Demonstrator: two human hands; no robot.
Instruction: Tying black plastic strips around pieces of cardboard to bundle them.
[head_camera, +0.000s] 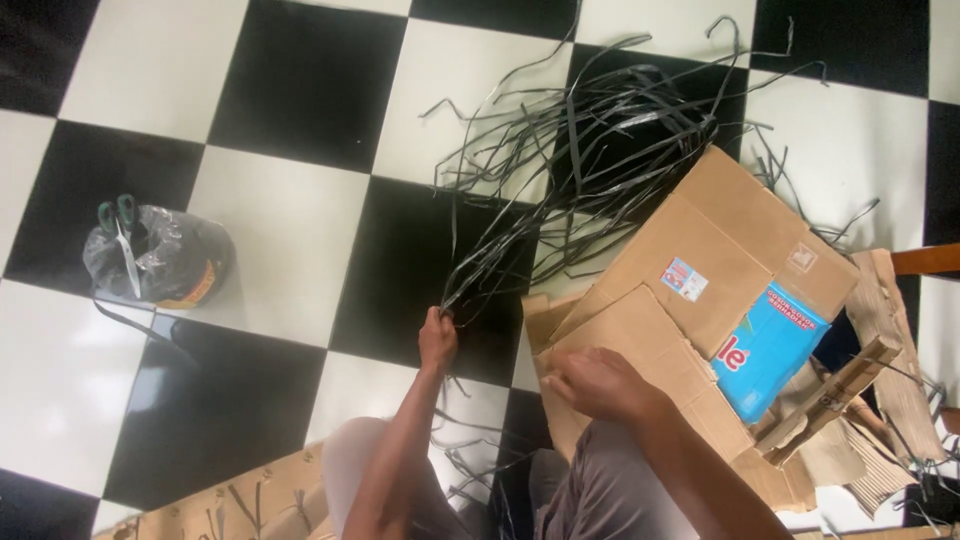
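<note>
My left hand (437, 340) is closed around the gathered ends of a bundle of long thin dark strips (580, 150) that fan out across the black and white checkered floor (300, 230). My right hand (590, 383) rests with curled fingers on a flattened brown cardboard box (690, 250) beside my knee, gripping or pressing its edge. The box carries a small sticker and a blue printed panel (770, 350).
A clear plastic bag (160, 258) with green-handled scissors (120, 215) on it lies on the floor at left. More torn cardboard pieces (880, 400) pile up at right, and another cardboard piece (230, 505) sits at the bottom left. Loose strips lie by my legs.
</note>
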